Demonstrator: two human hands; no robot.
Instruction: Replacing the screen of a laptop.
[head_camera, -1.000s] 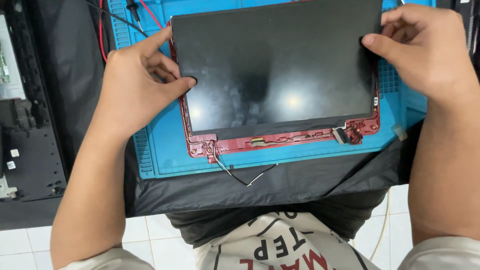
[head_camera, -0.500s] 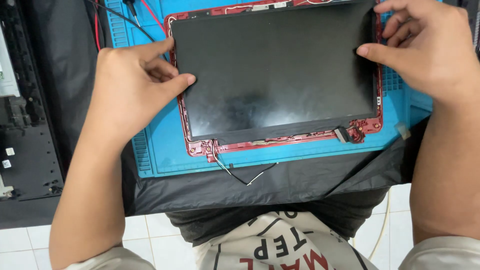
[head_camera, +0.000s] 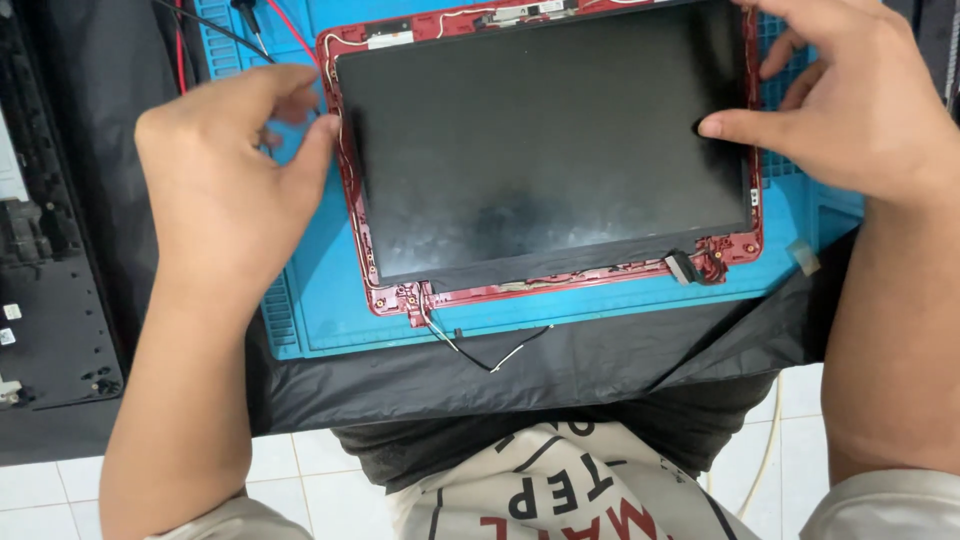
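Far left of the blue mat (head_camera: 330, 300): a black laptop base (head_camera: 50, 300), flat on the dark cloth (head_camera: 600, 365), partly out of frame.

Next, left hand (head_camera: 225, 175), fingers loosely curled and only partly open, thumb and fingertips right at the left edge of the red lid frame (head_camera: 350, 230), not clamped on anything. Can't tell for sure if the fingertips actually press the frame or just brush it.

Middle of the mat: dark screen panel (head_camera: 545, 140), sitting inside that red frame, a bit skewed, glass dusty with a soft glare patch low down. Thin black and white wires (head_camera: 490, 355) trailing off the frame's lower left hinge corner, over the mat's front edge onto the cloth. Small black ribbon connector (head_camera: 682, 265) at the panel's lower right corner.

Right of the mat's centre: right hand (head_camera: 850, 110), fingers spread a little, thumb laid flat on the panel's right edge, other fingers behind the frame's right side, pinching lightly.

Red and black leads (head_camera: 270, 30) at the mat's top left.
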